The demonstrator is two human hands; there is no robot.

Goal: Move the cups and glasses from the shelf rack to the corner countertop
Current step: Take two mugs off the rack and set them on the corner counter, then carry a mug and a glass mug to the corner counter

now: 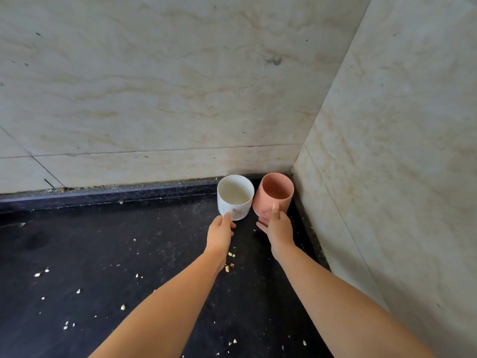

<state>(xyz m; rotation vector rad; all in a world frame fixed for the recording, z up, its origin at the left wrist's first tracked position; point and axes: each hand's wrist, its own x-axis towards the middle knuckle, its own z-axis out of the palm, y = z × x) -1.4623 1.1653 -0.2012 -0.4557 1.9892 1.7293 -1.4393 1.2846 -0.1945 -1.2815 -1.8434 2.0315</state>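
So both mugs are parked right in the back right corner of the desk (129, 254), where the two stone walls meet. The white mug (235, 196) sits on the left and the pink mug (277, 193) on the right, tucked closest to the corner. They look to be touching or just about, side by side, both upright with mouths open to the top.

The left hand (219, 235) is right at the near side of the white mug, its grip pinched on what looks like the handle, thumb on top. The right hand (277, 227) is at the near side of the pink mug with the thumb pressed up its wall; the fingers underneath look spread out, so I can't tell if that grip is really clamped or already letting go.

What matters next: each mug lies straight ahead of its own hand, away from the body, so backing out means pulling straight toward the near edge without dragging a mug along.

Count: two mugs, one white, one pink. No glasses in view, no shelf rack either. Lots of pale crumbs scattered over the dark desk.
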